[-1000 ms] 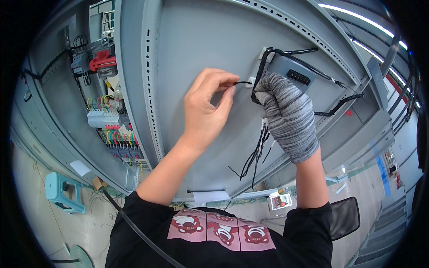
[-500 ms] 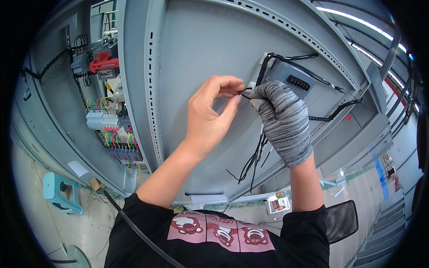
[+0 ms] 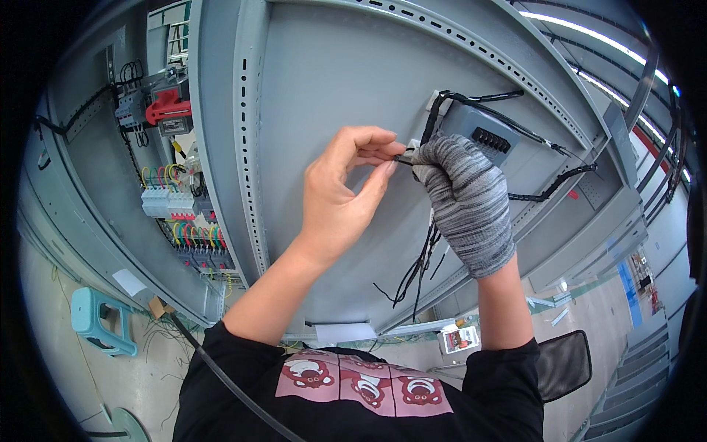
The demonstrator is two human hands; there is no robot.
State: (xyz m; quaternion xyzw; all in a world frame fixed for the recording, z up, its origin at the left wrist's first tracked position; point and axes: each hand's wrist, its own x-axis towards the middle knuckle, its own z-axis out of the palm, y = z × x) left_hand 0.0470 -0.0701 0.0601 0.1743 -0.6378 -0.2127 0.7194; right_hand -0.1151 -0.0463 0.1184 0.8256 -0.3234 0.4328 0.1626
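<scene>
While left hand (image 3: 343, 186) pinches black strip (image 3: 404, 160) by tip, gloved right hand (image 3: 468, 199) grips it alongside.

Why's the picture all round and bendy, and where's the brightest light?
In the head view, the fisheye lens bends the upper slotted rail and leaves black corners; also in the head view, the ceiling light strip at upper right glares brightest, while the gloved right hand looks fairly sharp.

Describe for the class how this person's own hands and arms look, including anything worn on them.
The left hand is ungloved. The right hand wears a knitted glove in mottled grey and black streaks, ending around the wrist. Both forearms are bare below short, plain black sleeves.
</scene>
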